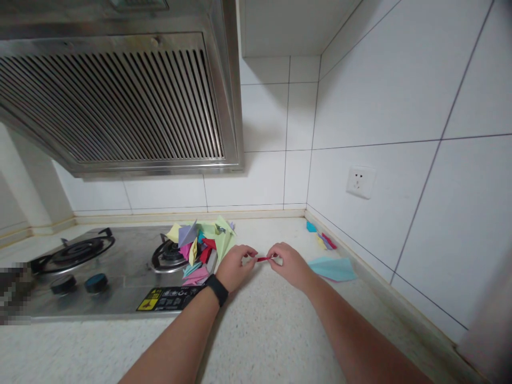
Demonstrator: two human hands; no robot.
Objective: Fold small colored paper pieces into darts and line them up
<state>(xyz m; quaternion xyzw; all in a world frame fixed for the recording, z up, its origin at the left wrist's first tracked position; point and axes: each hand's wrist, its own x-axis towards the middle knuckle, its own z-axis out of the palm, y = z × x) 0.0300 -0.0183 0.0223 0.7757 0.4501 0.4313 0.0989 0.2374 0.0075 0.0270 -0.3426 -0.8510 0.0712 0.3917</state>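
Observation:
A small strip of red folded paper [263, 259] stretches between my two hands, just above the speckled countertop [272, 330]. My left hand [237, 266], with a black band on the wrist, pinches its left end. The right end sits between the thumb and fingers of my right hand [291, 265]. Fingers cover both ends of the paper, so its full shape is hidden. Left of my left hand lies a heap of folded colored papers [193, 248]. Light blue paper sheets [334, 268] rest beside my right forearm.
A gas stove [128, 298] with two burners is at the left, the paper heap partly over its right burner [170, 258]. A range hood [160, 170] hangs above. Small folded papers [326, 241] lie by the tiled right wall [360, 122], which has a socket [360, 182].

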